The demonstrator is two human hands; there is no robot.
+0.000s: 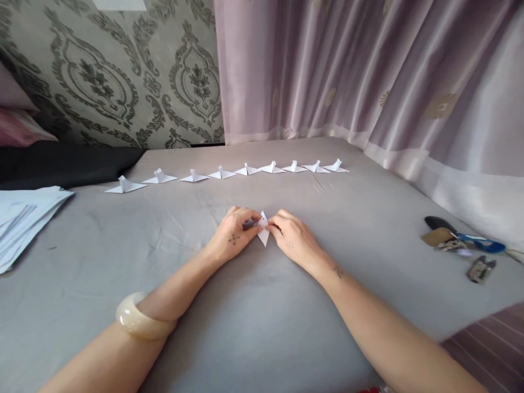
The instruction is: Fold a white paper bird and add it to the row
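Note:
Between my two hands is a small folded white paper (264,234), diamond-shaped with one point toward me. The thumb and fingers of my left hand (236,232) pinch its left edge. On the other side my right hand (292,234) pinches the right edge. Both hands are low over the grey sheet (254,327). Beyond them several folded white paper figures stand in a curved row, from one at the left (123,185) to one at the right (337,166).
A stack of white papers (28,221) lies at the left, near a black cloth (69,164). Keys (450,243) and a small metal object (482,269) lie at the right. A patterned wall (155,71) and purple curtains (303,71) border the far side.

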